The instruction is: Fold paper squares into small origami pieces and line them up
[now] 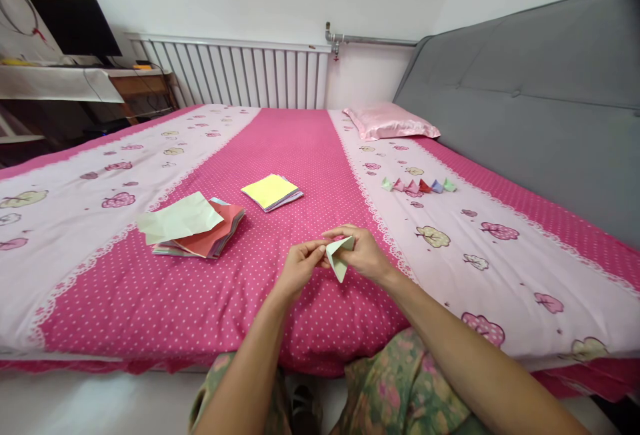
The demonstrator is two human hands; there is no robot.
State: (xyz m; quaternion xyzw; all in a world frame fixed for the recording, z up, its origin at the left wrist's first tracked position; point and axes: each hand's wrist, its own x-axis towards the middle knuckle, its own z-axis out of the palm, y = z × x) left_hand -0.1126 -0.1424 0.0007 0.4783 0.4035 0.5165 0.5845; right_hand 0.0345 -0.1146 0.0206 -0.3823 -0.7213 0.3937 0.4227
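Note:
Between my hands, above the near part of the pink bed, is a small pale green folded paper (340, 258) with pointed corners. My left hand (304, 263) pinches its left edge between thumb and fingers. From the right, my right hand (364, 253) grips the same paper, with some fingers hidden behind or inside its folds. To the left lies a loose pile of colored paper (220, 228) topped by a creased pale green sheet (180, 217). A neater stack of square paper (271, 191), yellow on top, sits farther forward.
Several small folded paper pieces (419, 185) stand in a row on the bed's right side. A pink pillow (390, 120) lies beyond them, beside the grey headboard (525, 75). A white radiator (240, 75) runs along the wall; a monitor (75, 27) stands on a desk at left.

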